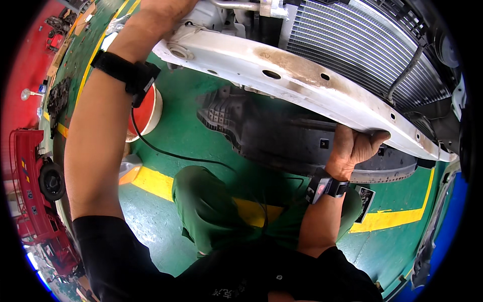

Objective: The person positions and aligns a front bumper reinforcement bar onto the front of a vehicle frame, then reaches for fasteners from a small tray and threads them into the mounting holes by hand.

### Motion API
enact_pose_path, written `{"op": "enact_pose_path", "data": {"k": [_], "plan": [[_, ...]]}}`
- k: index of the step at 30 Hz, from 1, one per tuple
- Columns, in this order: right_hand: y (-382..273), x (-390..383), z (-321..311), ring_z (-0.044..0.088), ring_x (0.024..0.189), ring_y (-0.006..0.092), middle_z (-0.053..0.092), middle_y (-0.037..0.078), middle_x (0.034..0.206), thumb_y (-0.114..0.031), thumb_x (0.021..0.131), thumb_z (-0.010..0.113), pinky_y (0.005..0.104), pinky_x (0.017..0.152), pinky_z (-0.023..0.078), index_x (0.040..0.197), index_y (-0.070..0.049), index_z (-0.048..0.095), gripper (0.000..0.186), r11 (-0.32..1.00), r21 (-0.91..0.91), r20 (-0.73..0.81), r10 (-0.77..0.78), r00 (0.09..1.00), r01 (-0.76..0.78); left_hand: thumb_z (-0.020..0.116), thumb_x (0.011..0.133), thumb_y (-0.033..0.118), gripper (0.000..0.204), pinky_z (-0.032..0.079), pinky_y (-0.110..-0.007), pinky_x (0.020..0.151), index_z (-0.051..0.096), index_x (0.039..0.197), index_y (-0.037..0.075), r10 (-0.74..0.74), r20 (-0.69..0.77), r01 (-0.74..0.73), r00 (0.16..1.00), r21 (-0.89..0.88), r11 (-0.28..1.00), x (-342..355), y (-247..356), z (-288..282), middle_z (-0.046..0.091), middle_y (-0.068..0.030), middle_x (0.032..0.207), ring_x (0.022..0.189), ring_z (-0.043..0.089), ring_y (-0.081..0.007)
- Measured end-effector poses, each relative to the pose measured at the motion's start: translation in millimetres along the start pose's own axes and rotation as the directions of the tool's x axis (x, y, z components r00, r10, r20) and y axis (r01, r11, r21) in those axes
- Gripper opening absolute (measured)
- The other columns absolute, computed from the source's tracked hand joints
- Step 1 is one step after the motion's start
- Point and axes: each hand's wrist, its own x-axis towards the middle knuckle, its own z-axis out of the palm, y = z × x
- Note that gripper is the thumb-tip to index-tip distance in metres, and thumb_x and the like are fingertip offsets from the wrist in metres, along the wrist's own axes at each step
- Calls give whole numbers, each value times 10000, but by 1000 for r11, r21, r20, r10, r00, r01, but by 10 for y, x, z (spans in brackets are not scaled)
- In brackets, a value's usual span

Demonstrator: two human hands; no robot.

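A long white bumper beam (302, 80), marked with brown dirt and pierced by oval holes, runs across the front of a car. My right hand (354, 148) reaches up to its lower edge right of the middle. The thumb lies along the beam's underside, and the other fingers curl out of sight behind it. At the upper left, my left hand (168, 11) is next to the beam's left end, cut off by the top of the view, its fingers hidden. Below the beam lies a black plastic under-cover (282, 136). Behind it is the finned radiator (352, 45).
A red-lined bucket (146, 113) stands on the green floor at left, near a grey jug (130, 168). A black cable (176, 157) hangs from my left wrist band. A dark flat device (365, 201) lies beside my right knee. A red vehicle (37, 186) is far left.
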Motion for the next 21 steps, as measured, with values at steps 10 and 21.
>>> {"op": "enact_pose_path", "data": {"k": [10, 21], "plan": [[23, 1, 38, 434, 1312, 303, 577, 47, 1333, -309, 670, 855, 603, 1164, 162, 1208, -147, 647, 599, 999, -16, -36, -41, 998, 41, 524, 820, 148, 224, 545, -449, 766, 702, 822, 11, 258, 152, -286, 954, 207, 936, 43, -67, -78, 689, -226, 858, 840, 678, -364], [21, 0, 24, 409, 1328, 324, 551, 56, 1362, -311, 648, 865, 634, 1152, 146, 1246, -148, 619, 667, 1000, -10, -17, -21, 1000, 21, 511, 819, 160, 250, 553, -437, 713, 720, 816, 24, 241, 22, -240, 970, 217, 946, 22, -37, -27, 701, -204, 828, 774, 695, -341]]}}
